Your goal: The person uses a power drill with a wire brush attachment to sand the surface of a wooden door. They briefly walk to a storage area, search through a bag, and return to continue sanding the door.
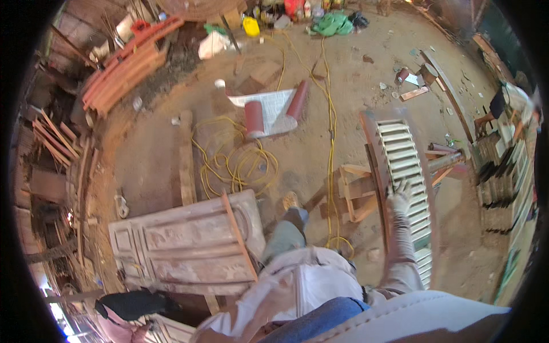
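Observation:
My right hand [398, 195], in a pale work glove, lies with fingers spread on a long white louvered shutter [407, 171] in a reddish wooden frame. The shutter rests across a rough wooden stand [354, 194] and runs from the upper middle right down toward me. My left hand is not in view; only the pale sleeve of that arm [240, 303] shows at the bottom. My foot [291, 201] stands on the dirt floor just left of the stand.
An old pale panelled door [171, 246] lies flat at my left with a thin wooden strip [240, 234] across it. Yellow cable [234, 166] coils ahead. A half-rolled sheet [274, 108] lies beyond. Reddish planks [126, 68] are stacked far left. Another person [509, 103] bends by stacked shutters [503, 171].

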`<state>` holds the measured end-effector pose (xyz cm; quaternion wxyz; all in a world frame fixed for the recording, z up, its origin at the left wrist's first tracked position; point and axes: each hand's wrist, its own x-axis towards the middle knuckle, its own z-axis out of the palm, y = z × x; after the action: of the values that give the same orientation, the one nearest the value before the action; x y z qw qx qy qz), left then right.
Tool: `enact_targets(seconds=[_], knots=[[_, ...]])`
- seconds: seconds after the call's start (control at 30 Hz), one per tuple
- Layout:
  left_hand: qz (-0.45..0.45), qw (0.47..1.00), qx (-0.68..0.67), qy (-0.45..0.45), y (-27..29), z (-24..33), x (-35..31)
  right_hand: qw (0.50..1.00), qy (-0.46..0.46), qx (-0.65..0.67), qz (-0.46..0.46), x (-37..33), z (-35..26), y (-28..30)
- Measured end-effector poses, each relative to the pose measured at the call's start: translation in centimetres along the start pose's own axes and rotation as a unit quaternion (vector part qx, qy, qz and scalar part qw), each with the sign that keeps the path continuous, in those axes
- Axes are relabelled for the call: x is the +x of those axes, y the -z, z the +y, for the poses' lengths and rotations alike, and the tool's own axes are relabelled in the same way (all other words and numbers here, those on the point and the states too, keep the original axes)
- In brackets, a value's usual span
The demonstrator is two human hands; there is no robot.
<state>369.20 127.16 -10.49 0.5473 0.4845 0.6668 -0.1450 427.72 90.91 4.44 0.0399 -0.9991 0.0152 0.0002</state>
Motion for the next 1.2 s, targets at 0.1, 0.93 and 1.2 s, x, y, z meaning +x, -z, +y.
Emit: enact_targets(seconds=[0.1, 0.93, 1.2], knots=[[-0.024, 0.998, -0.023, -0.058, -1.7, 13.5, 5.7, 0.991, -0.102, -0.049, -0.076, 0.1, -1.1, -2.7], [-0.018, 0.992, 0.113, -0.06, -19.9, 98.3, 25.4, 0.916, -0.376, 0.053, -0.126, 38.6, -10.4, -2.4], [0.019, 0.994, 0.107, -0.009, -22.2, 115.9, 36.4, 0.864, -0.196, 0.431, -0.171, 74.3, -45.6, -10.0]])
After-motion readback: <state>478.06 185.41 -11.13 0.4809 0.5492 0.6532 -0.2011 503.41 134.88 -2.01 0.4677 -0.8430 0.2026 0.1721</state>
